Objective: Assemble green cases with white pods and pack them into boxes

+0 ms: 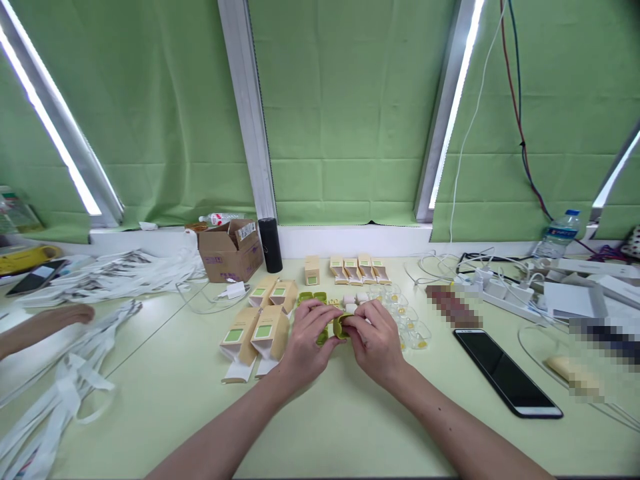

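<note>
A small olive-green cup-like piece (341, 326) is held between my two hands above the table. My left hand (311, 335) grips its left side with thumb and fingers. On the other side, my right hand (376, 339) has its fingertips at the rim and inside it. More green pieces (313, 296) lie just behind my left hand. White and pinkish small items (351, 303) sit behind the hands. Clear plastic pieces with yellow spots (416, 335) lie right of my right hand. Open beige boxes with green labels (271, 331) stand left of my left hand.
Beige boxes (365, 269) line the back, near a cardboard box (230, 251) and a black cylinder (271, 245). A phone (506, 372), cables and a power strip (515, 308) are at the right. White straps (70, 393) and another person's hand (75, 314) are at the left.
</note>
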Motion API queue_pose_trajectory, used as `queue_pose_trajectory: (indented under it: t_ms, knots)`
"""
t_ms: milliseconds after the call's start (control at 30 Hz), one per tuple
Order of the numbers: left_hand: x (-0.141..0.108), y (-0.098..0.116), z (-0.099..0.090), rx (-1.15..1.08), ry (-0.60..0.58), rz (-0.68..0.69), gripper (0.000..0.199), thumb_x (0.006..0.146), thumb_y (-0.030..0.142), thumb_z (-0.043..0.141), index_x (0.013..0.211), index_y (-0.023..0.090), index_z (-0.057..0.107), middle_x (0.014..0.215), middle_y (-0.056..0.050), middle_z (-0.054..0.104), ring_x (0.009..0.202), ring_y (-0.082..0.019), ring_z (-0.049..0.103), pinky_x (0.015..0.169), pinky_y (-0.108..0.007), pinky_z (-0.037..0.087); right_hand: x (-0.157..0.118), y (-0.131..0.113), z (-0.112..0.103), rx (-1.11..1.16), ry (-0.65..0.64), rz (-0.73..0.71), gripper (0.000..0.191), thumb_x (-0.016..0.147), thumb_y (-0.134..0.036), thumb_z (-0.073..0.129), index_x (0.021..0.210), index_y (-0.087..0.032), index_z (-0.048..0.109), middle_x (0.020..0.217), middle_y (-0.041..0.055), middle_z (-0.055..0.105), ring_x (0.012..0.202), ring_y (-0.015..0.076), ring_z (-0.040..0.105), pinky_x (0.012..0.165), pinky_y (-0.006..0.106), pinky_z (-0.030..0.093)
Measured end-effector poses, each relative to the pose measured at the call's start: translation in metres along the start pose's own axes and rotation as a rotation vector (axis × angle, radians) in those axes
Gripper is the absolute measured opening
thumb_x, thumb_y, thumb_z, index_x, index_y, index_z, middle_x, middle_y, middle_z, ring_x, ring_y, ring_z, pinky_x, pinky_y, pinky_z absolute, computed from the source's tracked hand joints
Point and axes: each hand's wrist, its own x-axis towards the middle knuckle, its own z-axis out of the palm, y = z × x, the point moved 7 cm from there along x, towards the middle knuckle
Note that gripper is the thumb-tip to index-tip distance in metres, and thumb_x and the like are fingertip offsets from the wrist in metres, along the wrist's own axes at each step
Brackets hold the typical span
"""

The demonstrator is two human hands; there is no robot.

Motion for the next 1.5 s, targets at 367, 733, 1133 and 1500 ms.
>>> queue_pose_trajectory:
  t_ms: [367, 733, 1133, 1500]
  knots:
    - [0.001, 0.001, -0.002, 0.009, 0.029, 0.004, 0.038, 0.090, 0.019, 0.077, 0.127, 0.024, 0.069, 0.116, -0.009, 0.076, 0.114, -0.030, 0.062, 0.100, -0.052, 0.053, -0.001, -0.005, -0.002, -0.017, 0.035, -0.064, 0.019, 0.099, -0.008, 0.057, 0.089, -0.022, 0.065, 0.076, 0.0036, 0.057, 0.073, 0.0204, 0.048, 0.065, 0.036, 0.036]
    - [0.002, 0.002, -0.005, 0.005, 0.052, 0.004, 0.040, 0.089, 0.018, 0.078, 0.128, 0.024, 0.069, 0.115, -0.009, 0.076, 0.112, -0.030, 0.061, 0.098, -0.052, 0.054, -0.001, -0.008, -0.006, -0.031, 0.063, -0.117, 0.021, 0.099, -0.009, 0.055, 0.087, -0.024, 0.064, 0.074, 0.0032, 0.056, 0.071, 0.0209, 0.047, 0.064, 0.037, 0.034]
    - [0.003, 0.003, -0.007, 0.006, 0.057, -0.008, 0.040, 0.089, 0.019, 0.078, 0.128, 0.024, 0.069, 0.115, -0.010, 0.076, 0.113, -0.031, 0.061, 0.099, -0.055, 0.054, 0.000, -0.013, -0.009, -0.051, 0.082, -0.154, 0.023, 0.098, -0.007, 0.055, 0.085, -0.023, 0.064, 0.071, 0.0030, 0.054, 0.071, 0.0208, 0.046, 0.064, 0.037, 0.033]
    - [0.004, 0.003, -0.008, 0.013, 0.061, -0.015, 0.042, 0.087, 0.017, 0.078, 0.128, 0.024, 0.069, 0.115, -0.010, 0.076, 0.115, -0.032, 0.059, 0.098, -0.055, 0.055, -0.003, -0.012, -0.008, -0.042, 0.082, -0.162, 0.022, 0.098, -0.007, 0.056, 0.088, -0.024, 0.064, 0.072, 0.0032, 0.053, 0.072, 0.0212, 0.046, 0.064, 0.037, 0.032]
